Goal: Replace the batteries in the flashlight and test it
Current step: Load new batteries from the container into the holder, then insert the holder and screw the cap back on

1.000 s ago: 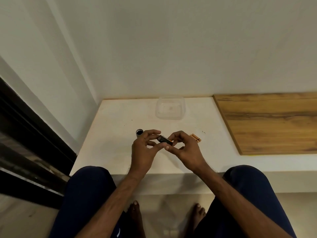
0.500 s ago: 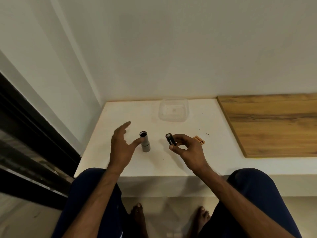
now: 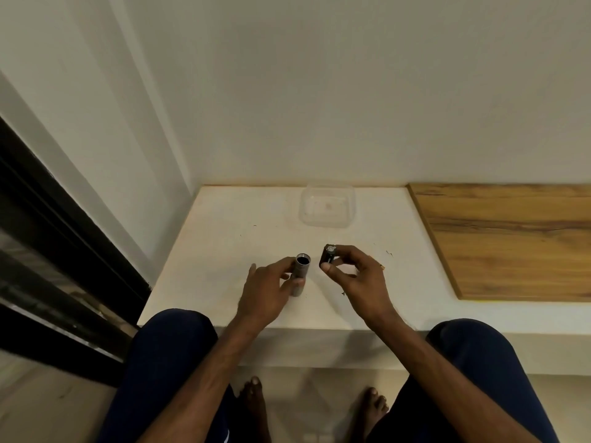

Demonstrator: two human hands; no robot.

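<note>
My left hand (image 3: 267,287), which half a second ago hung open beside the grey metal flashlight tube (image 3: 300,272), has now closed in on it: thumb and fingers (image 3: 285,276) wrap its lower half while it stands upright on the pale stone surface (image 3: 224,238), open mouth up. That steadies the barrel, so I judge loading comes next. My right hand (image 3: 358,276) hovers just beside it, wrist bent, fingertips pinched on the small black battery holder (image 3: 328,257), metal end showing, near the tube's mouth but apart from it. Farther back sits a clear plastic container (image 3: 327,206), and a wooden board (image 3: 511,238) lies well to the right.
</note>
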